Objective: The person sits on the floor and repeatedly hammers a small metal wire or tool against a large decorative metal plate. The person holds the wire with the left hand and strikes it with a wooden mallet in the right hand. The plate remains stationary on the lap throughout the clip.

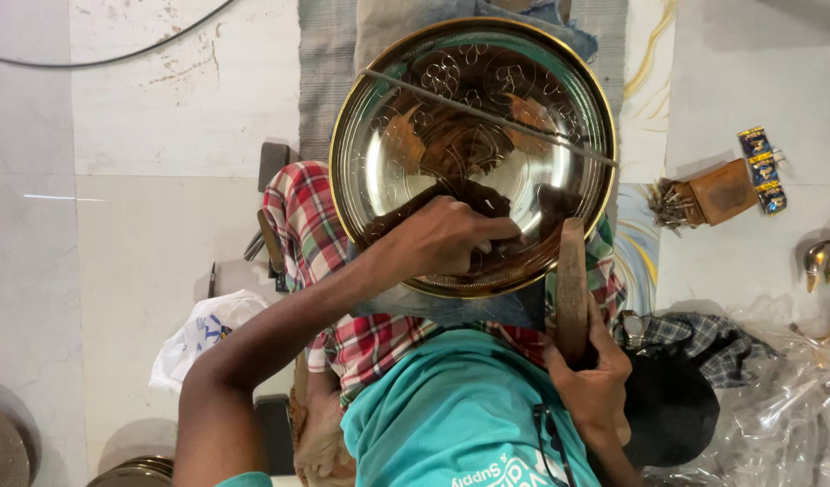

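Note:
A large round brass plate [379, 171] with engraved flower patterns rests tilted on a red checked cloth [302, 221] over my lap. My left hand [447, 239] is inside the plate near its lower rim, fingers pinched shut on a small engraving tool whose tip is hidden. My right hand [595, 383] grips the lower end of a brown wooden mallet [571, 289] that stands upright beside the plate's right rim. A thin rod [487, 115] lies across the plate's upper part.
A wooden box of metal punches [704, 194] and small blue sachets [762, 169] lie on the floor at the right. Crumpled clear plastic [785, 397] sits at lower right, a white plastic bag [198, 338] at left, stacked plates [135, 471] at bottom left.

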